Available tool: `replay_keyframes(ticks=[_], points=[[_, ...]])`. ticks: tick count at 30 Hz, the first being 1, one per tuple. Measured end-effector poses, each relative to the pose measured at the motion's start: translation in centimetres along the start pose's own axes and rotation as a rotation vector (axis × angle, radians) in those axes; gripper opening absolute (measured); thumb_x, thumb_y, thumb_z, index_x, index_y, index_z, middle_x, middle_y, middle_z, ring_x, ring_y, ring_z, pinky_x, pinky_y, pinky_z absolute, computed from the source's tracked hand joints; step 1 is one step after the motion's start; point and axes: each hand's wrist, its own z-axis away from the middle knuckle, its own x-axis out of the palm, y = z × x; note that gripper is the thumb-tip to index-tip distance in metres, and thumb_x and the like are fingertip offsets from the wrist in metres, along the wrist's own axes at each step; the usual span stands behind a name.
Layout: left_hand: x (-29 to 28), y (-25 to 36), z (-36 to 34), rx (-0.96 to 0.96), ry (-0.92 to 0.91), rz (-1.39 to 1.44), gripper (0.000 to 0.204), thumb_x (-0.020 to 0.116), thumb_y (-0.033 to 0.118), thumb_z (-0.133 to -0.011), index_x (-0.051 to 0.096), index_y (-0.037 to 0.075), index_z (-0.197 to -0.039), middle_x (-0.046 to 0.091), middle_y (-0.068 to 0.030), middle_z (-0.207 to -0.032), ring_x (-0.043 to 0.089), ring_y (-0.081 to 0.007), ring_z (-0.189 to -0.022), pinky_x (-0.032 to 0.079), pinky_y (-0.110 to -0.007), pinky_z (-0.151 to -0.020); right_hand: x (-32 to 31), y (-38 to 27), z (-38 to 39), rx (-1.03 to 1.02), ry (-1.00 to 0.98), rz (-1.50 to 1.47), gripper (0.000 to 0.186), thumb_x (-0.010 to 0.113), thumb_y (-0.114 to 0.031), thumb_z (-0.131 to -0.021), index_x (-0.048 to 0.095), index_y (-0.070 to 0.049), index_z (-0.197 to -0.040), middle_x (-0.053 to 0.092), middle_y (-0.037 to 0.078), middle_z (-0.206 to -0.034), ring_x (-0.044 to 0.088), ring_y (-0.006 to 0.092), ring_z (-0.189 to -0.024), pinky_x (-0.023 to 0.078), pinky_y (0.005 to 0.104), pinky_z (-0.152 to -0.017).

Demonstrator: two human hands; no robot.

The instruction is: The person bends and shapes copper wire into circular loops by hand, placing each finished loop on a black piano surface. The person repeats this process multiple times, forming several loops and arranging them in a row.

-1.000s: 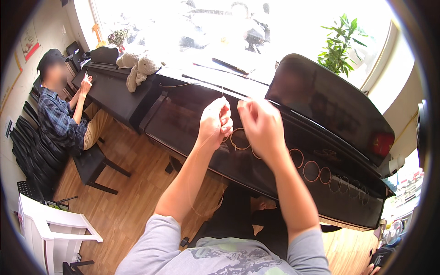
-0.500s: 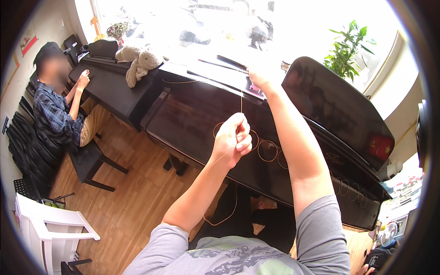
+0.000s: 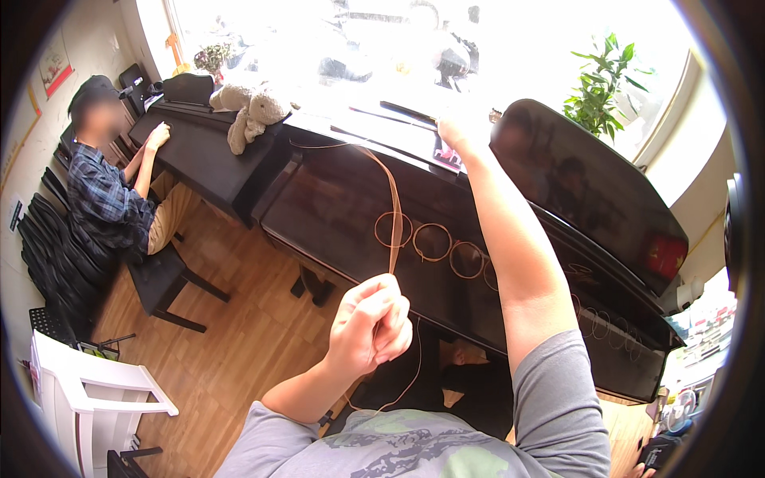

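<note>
My left hand [image 3: 370,325] is closed in a pinch above the front edge of a black upright piano [image 3: 319,207]. It grips a thin copper-coloured wire [image 3: 396,215]. Above the fist the wire rises in a motion-smeared curve and bends left across the piano; a loose tail loops below the hand, near my lap. My right hand [image 3: 454,131] reaches to the piano's far top edge, beside a dark strip [image 3: 406,111] and a pink-and-black item [image 3: 448,155]. Glare washes out its fingers, so what they hold cannot be seen.
Coiled wire rings [image 3: 431,241] lie on the piano, with several more [image 3: 602,323] to the right. A raised black lid [image 3: 590,183] stands at right by a plant [image 3: 602,84]. A plush toy [image 3: 253,111], a seated person [image 3: 111,175] and a white stand [image 3: 103,390] are left.
My left hand has dropped toward me and left, still gripping the wire. The straight stretch between my hands has become a blurred curve. My right hand has barely moved.
</note>
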Motion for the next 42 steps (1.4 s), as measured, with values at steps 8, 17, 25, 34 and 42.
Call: replay_keyframes(ticks=[8, 17, 25, 34, 42], points=[[0.6, -0.1, 2.6, 0.14, 0.042, 0.025, 0.025, 0.041, 0.011, -0.094, 0.041, 0.006, -0.069, 0.037, -0.0011, -0.048, 0.029, -0.0083, -0.032, 0.029, -0.023, -0.032, -14.4, -6.0, 5.4, 0.138, -0.253, -1.129, 0.046, 0.044, -0.041, -0.097, 0.058, -0.004, -0.119, 0.064, 0.016, -0.105, 0.061, 0.0236, -0.096, 0.047, 0.037, -0.085], [0.0, -5.0, 4.2, -0.152, 0.121, -0.367, 0.029, 0.046, 0.027, -0.098, 0.045, 0.007, -0.077, 0.039, -0.001, -0.055, 0.034, -0.0094, -0.038, 0.027, -0.022, -0.034, -24.8, -5.2, 24.6, -0.118, -0.488, -1.86, 0.061, 0.024, -0.047, -0.1, 0.066, -0.004, -0.108, 0.06, 0.01, -0.118, 0.055, 0.0217, -0.103, 0.04, 0.0366, -0.093], [0.2, -11.3, 9.0, -0.136, -0.056, -0.683, 0.023, 0.049, 0.019, -0.098, 0.053, 0.007, -0.079, 0.042, 0.0065, -0.064, 0.035, 0.0002, -0.055, 0.028, -0.018, -0.048, -27.9, -1.4, 39.3, 0.171, -0.519, -1.863, 0.015, 0.065, -0.015, -0.084, 0.07, -0.002, -0.088, 0.054, 0.018, -0.124, 0.042, 0.0268, -0.126, 0.033, 0.0411, -0.104], [6.6, -14.4, 9.8, -0.106, -0.286, -0.713, 0.013, 0.049, 0.013, -0.098, 0.053, 0.004, -0.089, 0.048, 0.0054, -0.075, 0.04, -0.0013, -0.069, 0.035, -0.018, -0.06, -32.1, -1.9, 47.5, 0.548, -0.385, -1.666, 0.017, 0.058, -0.01, -0.092, 0.061, -0.004, -0.108, 0.063, 0.004, -0.077, 0.059, 0.0089, -0.068, 0.048, 0.0232, -0.062], [8.4, -17.9, 9.0, -0.295, -0.403, -0.572, 0.012, 0.048, 0.015, -0.098, 0.052, 0.004, -0.098, 0.049, 0.0039, -0.075, 0.042, -0.0008, -0.066, 0.036, -0.017, -0.058, -32.1, -0.4, 46.0, -0.091, 0.046, -0.869, 0.019, 0.071, -0.021, -0.08, 0.058, -0.008, -0.072, 0.057, 0.004, -0.06, 0.057, 0.0213, -0.054, 0.046, 0.0334, -0.051]])
